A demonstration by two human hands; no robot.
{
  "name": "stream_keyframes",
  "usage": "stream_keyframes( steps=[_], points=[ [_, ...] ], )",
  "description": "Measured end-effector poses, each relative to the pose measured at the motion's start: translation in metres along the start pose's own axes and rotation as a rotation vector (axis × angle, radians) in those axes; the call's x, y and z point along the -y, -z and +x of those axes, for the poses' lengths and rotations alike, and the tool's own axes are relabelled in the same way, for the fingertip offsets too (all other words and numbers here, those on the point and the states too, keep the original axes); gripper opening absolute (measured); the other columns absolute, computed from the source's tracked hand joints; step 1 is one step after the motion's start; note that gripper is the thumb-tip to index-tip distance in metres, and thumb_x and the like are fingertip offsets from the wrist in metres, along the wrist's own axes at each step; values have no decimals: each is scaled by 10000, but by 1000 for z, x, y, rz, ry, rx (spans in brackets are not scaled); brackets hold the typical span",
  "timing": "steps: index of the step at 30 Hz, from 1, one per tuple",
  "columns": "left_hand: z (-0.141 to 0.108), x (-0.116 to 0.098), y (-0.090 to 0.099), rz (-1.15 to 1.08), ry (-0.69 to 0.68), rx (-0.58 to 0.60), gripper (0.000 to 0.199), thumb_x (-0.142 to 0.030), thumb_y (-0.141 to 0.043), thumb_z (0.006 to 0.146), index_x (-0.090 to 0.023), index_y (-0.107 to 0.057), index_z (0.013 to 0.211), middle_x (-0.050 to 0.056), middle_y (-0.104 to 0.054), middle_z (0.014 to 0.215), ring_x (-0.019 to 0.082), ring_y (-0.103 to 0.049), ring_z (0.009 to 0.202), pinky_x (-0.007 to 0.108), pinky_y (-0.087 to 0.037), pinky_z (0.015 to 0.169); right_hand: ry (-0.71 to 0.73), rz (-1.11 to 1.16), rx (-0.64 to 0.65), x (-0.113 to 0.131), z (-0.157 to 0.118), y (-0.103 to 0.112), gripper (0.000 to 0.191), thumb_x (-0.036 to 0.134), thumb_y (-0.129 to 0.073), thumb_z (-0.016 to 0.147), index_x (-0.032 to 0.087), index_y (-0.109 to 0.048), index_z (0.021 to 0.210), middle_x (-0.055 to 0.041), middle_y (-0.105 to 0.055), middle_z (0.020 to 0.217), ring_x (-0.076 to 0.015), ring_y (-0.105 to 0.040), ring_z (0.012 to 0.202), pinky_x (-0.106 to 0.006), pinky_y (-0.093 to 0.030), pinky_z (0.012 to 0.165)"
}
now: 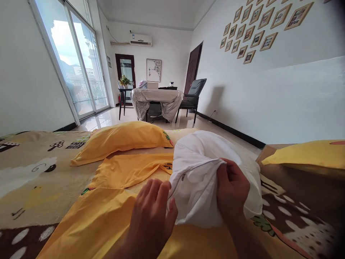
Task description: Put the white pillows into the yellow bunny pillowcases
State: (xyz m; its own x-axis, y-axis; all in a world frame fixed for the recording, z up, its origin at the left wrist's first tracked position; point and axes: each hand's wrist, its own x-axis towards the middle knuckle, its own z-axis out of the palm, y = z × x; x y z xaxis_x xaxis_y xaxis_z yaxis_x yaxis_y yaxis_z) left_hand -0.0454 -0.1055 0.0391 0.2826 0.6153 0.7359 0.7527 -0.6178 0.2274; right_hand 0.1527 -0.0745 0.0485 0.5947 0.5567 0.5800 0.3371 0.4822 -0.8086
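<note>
A plump white pillow [202, 151] lies on the bed in front of me, its zipped edge turned toward me. The zip line runs across it at a slant, and a small dark zip pull [183, 177] sits on it. My right hand [233, 187] is closed on the upper right corner of this edge and lifts the fabric into folds. At the lower left end of the zip, my left hand [153, 212] has its fingers curled against the white fabric; the fingertips are partly hidden. Beneath the pillow is a spread-out yellow pillowcase [102, 208] with carrot prints.
A filled yellow pillow [126, 138] rests behind, and another yellow pillow [307, 154] is at the right. A patterned blanket [27, 180] covers the bed. Beyond stand a covered table [157, 94], a black chair [192, 97] and a plant [124, 81] beside glass doors [81, 61].
</note>
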Motion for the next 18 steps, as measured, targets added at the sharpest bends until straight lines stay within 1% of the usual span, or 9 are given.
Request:
stream_keyframes(
  steps=[1, 2, 3, 6, 8, 10, 12, 15, 18],
  points=[
    [-1, -2, 3, 20, -17, 26, 127, -148, -480, 804, -192, -582, 743, 27, -595, 681, 169, -563, 639, 279, -409, 586, 1, 5, 2, 0, 0, 0, 339, 499, -598, 805, 167, -630, 864, -31, -655, 724, -158, -576, 656, -263, -449, 595],
    [-3, -3, 6, 40, -18, 91, 194, -167, -487, 817, -197, -558, 640, 13, -583, 612, 156, -551, 570, 277, -372, 540, 1, 8, 6, -1, 0, 0, 336, 497, -598, 806, 168, -630, 866, -28, -653, 718, -155, -573, 649, -260, -447, 590],
    [-4, -4, 6, 64, -2, 180, 251, -188, -493, 827, -198, -550, 584, 7, -585, 570, 151, -550, 525, 280, -341, 513, 0, 10, 10, -1, 0, -1, 334, 495, -598, 807, 168, -630, 868, -26, -651, 712, -151, -569, 642, -257, -445, 584],
    [-2, -2, 2, 151, 124, 454, 310, -259, -481, 865, -203, -631, 600, 27, -656, 586, 179, -607, 532, 296, -321, 517, -1, -1, 17, -1, -1, -1, 326, 488, -593, 815, 169, -631, 868, -26, -651, 716, -151, -570, 645, -255, -447, 581],
    [1, 1, -2, 191, 213, 569, 335, -290, -458, 886, -201, -675, 648, 58, -696, 647, 210, -647, 598, 302, -339, 543, 8, -18, 22, 0, -2, -2, 323, 486, -585, 819, 169, -631, 862, -29, -652, 726, -155, -577, 654, -260, -455, 586],
    [5, 2, -4, 206, 275, 632, 351, -320, -447, 893, -196, -700, 684, 83, -713, 689, 235, -666, 652, 308, -364, 569, 21, -27, 33, 1, -3, -2, 321, 486, -582, 821, 170, -630, 853, -27, -649, 723, -156, -581, 651, -260, -461, 584],
    [8, 2, -4, 222, 311, 666, 381, -349, -429, 898, -191, -715, 702, 104, -716, 703, 253, -672, 675, 318, -388, 590, 28, -27, 44, 2, -4, -3, 320, 487, -581, 820, 172, -630, 849, -19, -639, 704, -150, -575, 631, -253, -460, 568],
    [8, 2, -6, 249, 342, 681, 417, -393, -419, 893, -178, -729, 715, 126, -707, 700, 249, -667, 677, 320, -414, 616, 23, -25, 48, 3, -5, -4, 319, 488, -582, 820, 174, -631, 844, -12, -631, 690, -141, -566, 608, -242, -453, 548],
    [5, 3, -13, 200, 392, 671, 377, -394, -468, 859, -164, -736, 728, 127, -693, 690, 229, -656, 680, 306, -426, 643, 18, -19, 48, 2, -5, -5, 318, 488, -588, 815, 174, -631, 840, -16, -633, 706, -141, -567, 617, -241, -453, 551]
  ],
)
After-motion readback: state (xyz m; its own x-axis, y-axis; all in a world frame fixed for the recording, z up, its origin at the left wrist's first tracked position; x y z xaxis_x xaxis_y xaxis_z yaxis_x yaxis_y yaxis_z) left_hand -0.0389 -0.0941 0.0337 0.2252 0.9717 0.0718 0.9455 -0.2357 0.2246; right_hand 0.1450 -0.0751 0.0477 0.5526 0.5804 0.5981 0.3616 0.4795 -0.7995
